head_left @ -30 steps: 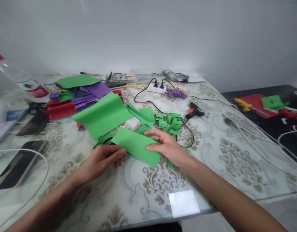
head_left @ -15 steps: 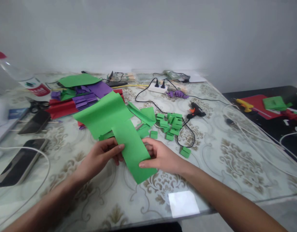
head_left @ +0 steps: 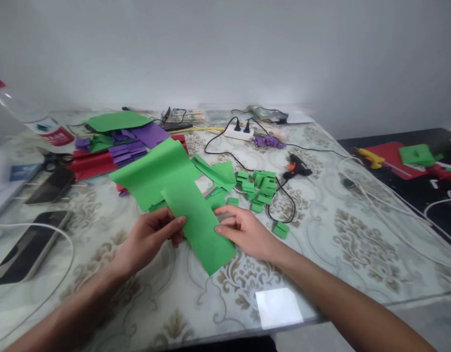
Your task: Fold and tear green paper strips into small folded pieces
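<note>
A flat green paper strip (head_left: 199,230) is held slanted above the table between my two hands. My left hand (head_left: 154,232) pinches its left edge, thumb on top and fingers curled beneath. On the opposite edge, my right hand (head_left: 243,230) grips with the thumb on the face and the fingers behind. Just beyond lies a larger curled green sheet (head_left: 155,171), partly covered by the strip. Small folded green paper pieces (head_left: 260,188) form a loose pile to the right. Scissors show only in part under green scraps (head_left: 218,198).
A black glue gun (head_left: 297,167) with its cord lies right of the pile, and a white power strip (head_left: 239,132) stands behind. Purple folded strips (head_left: 128,152), black scissors (head_left: 53,159), two phones (head_left: 31,244) and a bottle (head_left: 38,122) are leftward. A yellow glue gun (head_left: 371,158) rests far right.
My right hand has shifted its hold, with the thumb now nearer the strip's right edge. The strip has moved slightly left; my left hand keeps its pinch.
</note>
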Tool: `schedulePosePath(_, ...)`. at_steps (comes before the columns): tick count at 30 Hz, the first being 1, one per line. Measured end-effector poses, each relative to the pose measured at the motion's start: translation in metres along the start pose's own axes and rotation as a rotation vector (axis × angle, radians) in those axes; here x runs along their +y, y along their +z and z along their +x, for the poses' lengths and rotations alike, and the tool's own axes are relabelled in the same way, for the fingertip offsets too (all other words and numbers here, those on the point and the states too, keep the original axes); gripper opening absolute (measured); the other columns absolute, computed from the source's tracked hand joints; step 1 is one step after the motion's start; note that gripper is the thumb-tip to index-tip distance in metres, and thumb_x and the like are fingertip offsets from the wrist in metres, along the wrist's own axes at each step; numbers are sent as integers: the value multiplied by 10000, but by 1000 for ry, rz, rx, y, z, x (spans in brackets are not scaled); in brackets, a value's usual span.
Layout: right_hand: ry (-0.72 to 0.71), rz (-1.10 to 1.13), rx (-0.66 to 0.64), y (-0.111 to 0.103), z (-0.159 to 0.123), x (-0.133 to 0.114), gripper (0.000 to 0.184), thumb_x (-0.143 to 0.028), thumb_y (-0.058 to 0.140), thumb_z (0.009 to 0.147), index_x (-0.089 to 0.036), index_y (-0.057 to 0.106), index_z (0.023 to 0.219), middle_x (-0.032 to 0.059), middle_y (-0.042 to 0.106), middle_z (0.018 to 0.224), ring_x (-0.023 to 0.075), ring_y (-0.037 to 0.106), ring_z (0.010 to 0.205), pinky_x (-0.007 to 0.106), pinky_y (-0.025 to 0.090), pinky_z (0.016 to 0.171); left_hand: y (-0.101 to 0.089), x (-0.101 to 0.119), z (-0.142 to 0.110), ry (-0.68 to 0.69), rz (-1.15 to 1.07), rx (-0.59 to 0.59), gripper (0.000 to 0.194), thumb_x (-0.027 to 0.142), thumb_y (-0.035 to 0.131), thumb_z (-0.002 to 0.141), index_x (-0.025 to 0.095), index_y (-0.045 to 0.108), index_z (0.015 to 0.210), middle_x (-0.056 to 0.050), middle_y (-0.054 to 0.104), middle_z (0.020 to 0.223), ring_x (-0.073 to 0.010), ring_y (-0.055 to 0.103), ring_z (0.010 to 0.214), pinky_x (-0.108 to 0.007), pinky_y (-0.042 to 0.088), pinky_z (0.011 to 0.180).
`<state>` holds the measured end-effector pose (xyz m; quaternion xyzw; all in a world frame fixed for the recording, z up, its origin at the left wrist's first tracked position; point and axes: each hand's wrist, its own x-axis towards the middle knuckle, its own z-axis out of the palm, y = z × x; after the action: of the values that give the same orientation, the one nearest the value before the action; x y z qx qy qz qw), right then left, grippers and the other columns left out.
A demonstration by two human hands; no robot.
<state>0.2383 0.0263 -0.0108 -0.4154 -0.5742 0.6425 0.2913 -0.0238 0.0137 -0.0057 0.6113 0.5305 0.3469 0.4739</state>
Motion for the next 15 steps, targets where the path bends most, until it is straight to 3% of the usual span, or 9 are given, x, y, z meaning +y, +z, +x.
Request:
schedulePosePath(6,-7,-86,25,-3,0,-3,257,-144,636,889,-181,650,1144,-34,636,703,110,494,571,239,366,556,0,5,3,-9,-31,70,329,415,704,921,189,669,684,-3,707,588,-141,650,531,-240,511,554)
schedulePosePath(9,32,-52,75,-4,2,-2,276,-100,623,862,-186,662,1121,-5,707,778,131,617,639,248,478,618,-2,6,3,-13,-36,106,312,411,710,902,187,675,688,-1,704,587,-144,649,533,-243,513,559)
schedulePosePath(12,75,52,126,-4,4,-1,189,-165,629,900,-189,655,1086,13,727,802,156,697,704,288,576,703,-3,8,2,-14,-33,89,305,405,708,900,188,676,688,-4,706,587,-151,655,544,-249,520,568)
schedulePosePath(15,66,41,122,-3,5,-1,173,-284,667,927,-176,690,1060,27,719,803,166,699,721,302,584,716,-1,12,0,-15,-13,-19,318,402,691,927,186,684,694,-17,717,608,-163,669,573,-260,532,589)
